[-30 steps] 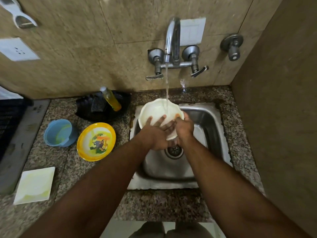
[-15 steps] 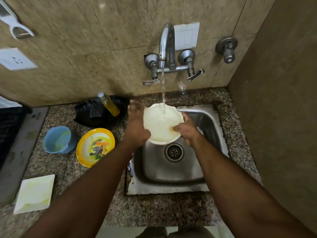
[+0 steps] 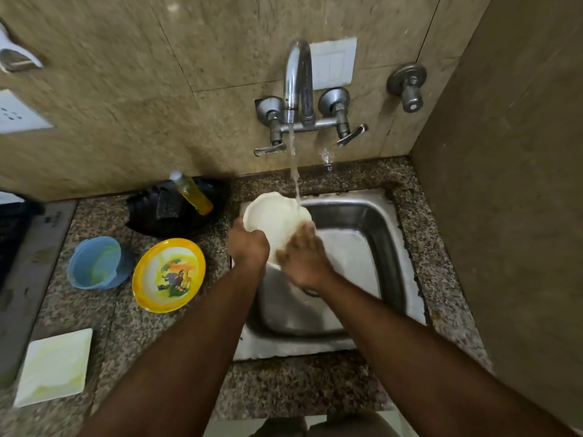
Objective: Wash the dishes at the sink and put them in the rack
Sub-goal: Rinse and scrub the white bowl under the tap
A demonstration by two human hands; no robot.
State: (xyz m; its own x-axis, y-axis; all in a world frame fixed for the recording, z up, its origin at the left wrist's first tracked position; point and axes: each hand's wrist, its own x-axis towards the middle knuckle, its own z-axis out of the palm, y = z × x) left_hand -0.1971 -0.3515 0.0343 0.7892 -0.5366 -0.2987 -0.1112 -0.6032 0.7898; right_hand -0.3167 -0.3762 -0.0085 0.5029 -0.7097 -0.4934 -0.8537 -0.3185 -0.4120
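The left hand (image 3: 249, 247) covers the near left rim of the white plate (image 3: 273, 217), and its fingers go behind the plate, out of sight. The right hand (image 3: 302, 258) is blurry — its fingers lie on the plate, but how they bend is hard to tell. The right arm hides most of the sink (image 3: 372, 234) drain. The sponge (image 3: 168, 205) sits in a black tray (image 3: 148, 216) too dark to make out. The label on the yellow soap bottle (image 3: 192, 193) is too small to read. The wall socket (image 3: 15, 115) and a blurry metal thing (image 3: 17, 58) above it are cut off by the left edge.
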